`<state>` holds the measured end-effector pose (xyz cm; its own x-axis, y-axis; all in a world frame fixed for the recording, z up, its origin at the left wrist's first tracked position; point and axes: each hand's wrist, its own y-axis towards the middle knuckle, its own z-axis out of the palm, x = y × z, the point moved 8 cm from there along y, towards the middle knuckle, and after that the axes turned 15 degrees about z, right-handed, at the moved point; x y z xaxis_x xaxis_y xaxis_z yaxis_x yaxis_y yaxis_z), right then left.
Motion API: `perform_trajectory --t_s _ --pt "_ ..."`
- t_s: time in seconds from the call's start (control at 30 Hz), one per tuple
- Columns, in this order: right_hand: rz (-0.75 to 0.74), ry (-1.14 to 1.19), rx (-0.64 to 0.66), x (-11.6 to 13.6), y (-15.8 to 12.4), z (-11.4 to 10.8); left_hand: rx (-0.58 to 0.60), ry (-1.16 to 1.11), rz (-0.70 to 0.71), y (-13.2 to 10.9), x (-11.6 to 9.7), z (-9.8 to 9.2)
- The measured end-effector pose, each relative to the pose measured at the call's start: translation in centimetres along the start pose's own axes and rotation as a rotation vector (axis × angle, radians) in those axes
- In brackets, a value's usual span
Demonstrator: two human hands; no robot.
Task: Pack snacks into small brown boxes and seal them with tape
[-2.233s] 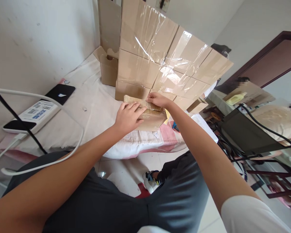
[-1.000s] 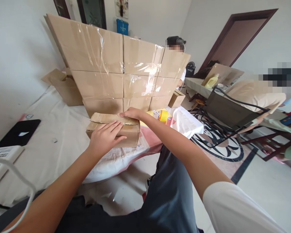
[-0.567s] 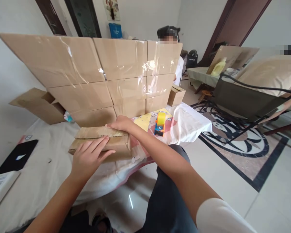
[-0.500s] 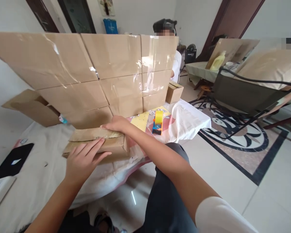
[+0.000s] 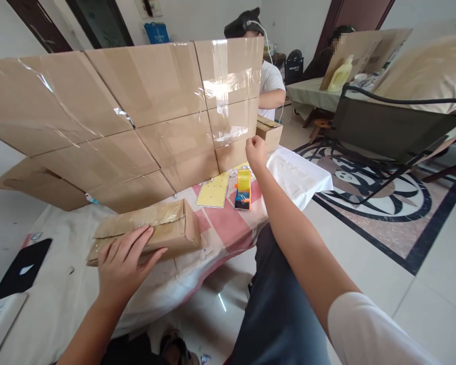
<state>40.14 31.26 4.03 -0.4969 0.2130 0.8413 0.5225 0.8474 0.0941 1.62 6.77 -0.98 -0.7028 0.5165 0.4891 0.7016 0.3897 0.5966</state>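
Note:
A cardboard box (image 5: 175, 230) lies on the cloth-covered table, its flaps meeting along a seam with clear tape. My left hand (image 5: 127, 258) rests on its front and top, fingers spread flat against it. My right hand (image 5: 257, 150) is raised away from the box, fingers curled, above and behind the tape dispenser; what it holds, if anything, is too small to make out. The tape dispenser (image 5: 243, 190), orange and blue with a yellow roll, stands on the table right of the box. Behind is a tall panel of taped cardboard (image 5: 167, 83).
An open carton (image 5: 53, 185) is at the left behind the panel. A smaller box (image 5: 269, 133) stands at the table's far right end, near a person (image 5: 270, 83) in white. A black mat (image 5: 25, 263) lies left. A folding chair (image 5: 387, 121) stands right.
My right hand has left the box, moved right and up, and curled its fingers. My left hand stays on the box. The view has shifted slightly, and the person behind the panel shows more.

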Motion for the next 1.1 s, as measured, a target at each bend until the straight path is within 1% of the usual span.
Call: perform_trajectory --t_s 0.03,0.07,0.1,0.13,0.17,0.2,0.23,0.27,0.3,0.33,0.37,0.43,0.5,0.57,0.63,0.7,0.73,0.8,0.87,0.9,0.97,1.03,1.1 --pt "-0.047 0.019 -0.039 -0.3 -0.4 -1.1 -0.006 -0.003 0.01 -0.1 0.0 -0.1" --pt "-0.15 0.023 0.007 0.0 -1.5 -1.1 -0.013 -0.005 0.015 -0.3 -0.1 -0.1" --pt "-0.273 0.022 0.103 0.5 -3.3 -0.5 -0.021 -0.009 0.017 -0.4 0.0 -0.2" --pt "-0.394 0.014 0.242 1.1 -5.7 0.7 -0.03 -0.017 0.016 -0.6 0.0 -0.2" --pt "-0.494 -0.004 0.419 1.4 -8.7 2.3 -0.041 -0.026 0.014 -0.8 0.0 -0.1" --pt "-0.553 -0.038 0.622 1.2 -11.9 4.1 -0.054 -0.035 0.011 -1.0 0.1 -0.1" --pt "-0.56 -0.082 0.829 0.6 -15.2 5.9 -0.064 -0.041 0.007 -1.1 0.2 0.0" --pt "-0.526 -0.143 1.032 -0.4 -18.4 7.7 -0.072 -0.043 0.0 -1.2 0.3 0.2" --pt "-0.475 -0.182 1.165 -1.3 -21.1 9.0 -0.077 -0.041 -0.012 -1.2 0.4 0.3" --pt "-0.423 -0.175 1.232 -1.9 -23.0 10.0 -0.075 -0.039 -0.026 -1.2 0.5 0.4" --pt "-0.372 -0.138 1.258 -2.2 -24.4 10.8 -0.073 -0.041 -0.04 -1.1 0.6 0.5" --pt "-0.303 0.015 1.212 -2.0 -25.4 12.0 -0.072 -0.06 -0.061 -0.7 0.6 0.5" --pt "-0.287 0.162 1.138 -1.3 -25.3 12.7 -0.07 -0.081 -0.066 -0.5 0.5 0.4" --pt "-0.306 0.227 1.075 -0.8 -24.6 12.9 -0.073 -0.06 -0.066 -0.5 0.3 0.1" --pt "-0.323 0.241 1.006 -0.5 -23.5 12.5 -0.09 0.016 -0.096 -0.8 0.5 -0.4" --pt "-0.328 0.275 0.92 -0.5 -22.0 10.9 -0.127 0.074 -0.19 -1.6 1.3 -1.0" --pt "-0.322 0.305 0.878 -0.5 -21.2 9.6 -0.146 0.076 -0.252 -2.0 1.8 -1.2" --pt "-0.291 0.379 0.806 -0.8 -19.2 6.4 -0.167 0.023 -0.373 -2.7 2.8 -1.5" --pt "-0.254 0.469 0.705 -1.2 -16.9 2.3 -0.137 -0.057 -0.466 -3.2 3.6 -1.1" --pt "-0.243 0.512 0.621 -1.4 -15.6 0.0 -0.101 -0.099 -0.495 -3.3 3.8 -0.7" --pt "-0.253 0.576 0.373 -2.3 -12.8 -5.2 -0.011 -0.178 -0.524 -3.4 3.9 0.7" --pt "-0.271 0.571 0.089 -3.8 -10.4 -10.1 0.071 -0.241 -0.515 -3.4 3.6 2.3" --pt "-0.245 0.456 -0.136 -6.2 -8.3 -13.5 0.134 -0.283 -0.487 -3.3 3.0 4.0"
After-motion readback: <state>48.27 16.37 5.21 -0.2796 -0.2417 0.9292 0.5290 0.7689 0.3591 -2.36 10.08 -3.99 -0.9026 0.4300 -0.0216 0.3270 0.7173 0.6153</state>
